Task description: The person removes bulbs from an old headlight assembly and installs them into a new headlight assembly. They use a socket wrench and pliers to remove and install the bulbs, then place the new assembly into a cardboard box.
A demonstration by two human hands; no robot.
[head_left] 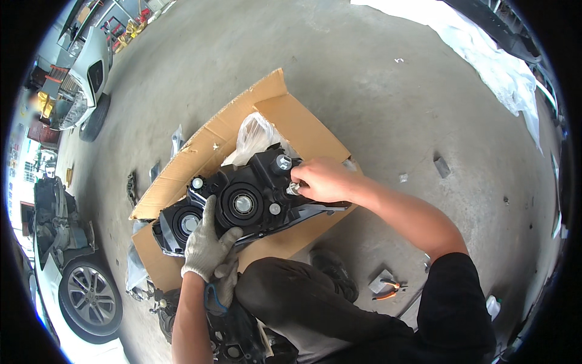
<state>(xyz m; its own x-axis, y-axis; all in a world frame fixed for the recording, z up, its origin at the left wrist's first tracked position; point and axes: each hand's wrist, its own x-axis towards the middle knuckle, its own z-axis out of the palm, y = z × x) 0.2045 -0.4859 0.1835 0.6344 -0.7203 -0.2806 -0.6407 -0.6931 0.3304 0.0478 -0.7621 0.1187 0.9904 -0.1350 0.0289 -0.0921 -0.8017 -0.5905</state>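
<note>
A black car headlight point(254, 168), back side up, lies across an open cardboard box point(303, 124). Round black covers and pale caps show on its housing. My left hand point(209, 246), in a grey-white knitted glove, rests over the headlight's near edge, index finger stretched out and thumb spread. Just below it is a second grey glove point(222, 291) with a blue cuff edge; whether the hand holds it I cannot tell. My bare right hand point(327, 180) pinches a small silvery-white bulb-like part point(293, 188) at the headlight's right end; its far side is hidden by the fingers.
Clear plastic wrapping point(254, 136) sits in the box. Another dark headlight-like part point(236, 330) lies beside my knee. Orange-handled pliers point(388, 294) and a grey block point(442, 167) are on the concrete floor at right. Cars with wheels point(91, 294) stand at left; white sheeting point(485, 67) lies far right.
</note>
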